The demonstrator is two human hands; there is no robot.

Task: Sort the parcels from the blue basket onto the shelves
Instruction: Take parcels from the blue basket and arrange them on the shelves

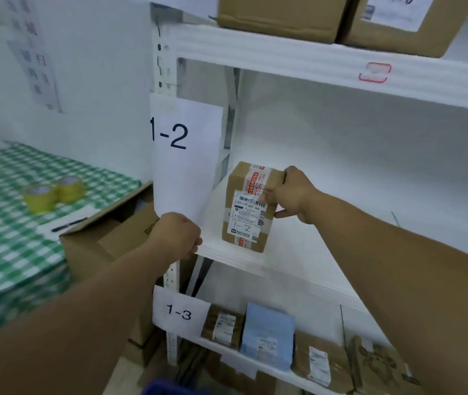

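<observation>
A small cardboard parcel (248, 208) with red tape and a white label marked 1-2 stands upright on the white middle shelf (289, 252), near its left front corner. My right hand (291, 196) grips the parcel's right side, thumb on the label. My left hand (177, 236) is curled into a fist at the shelf's front left edge, below the paper sign 1-2 (183, 155); nothing shows in it. A sliver of the blue basket (167, 389) peeks in at the bottom edge.
The lower shelf, signed 1-3 (180, 312), holds several parcels, among them a light blue one (268, 334). Large boxes (281, 15) sit on the top shelf. To the left, an open carton (107, 232) leans by a green checked table (4, 223) with two tape rolls (53, 193).
</observation>
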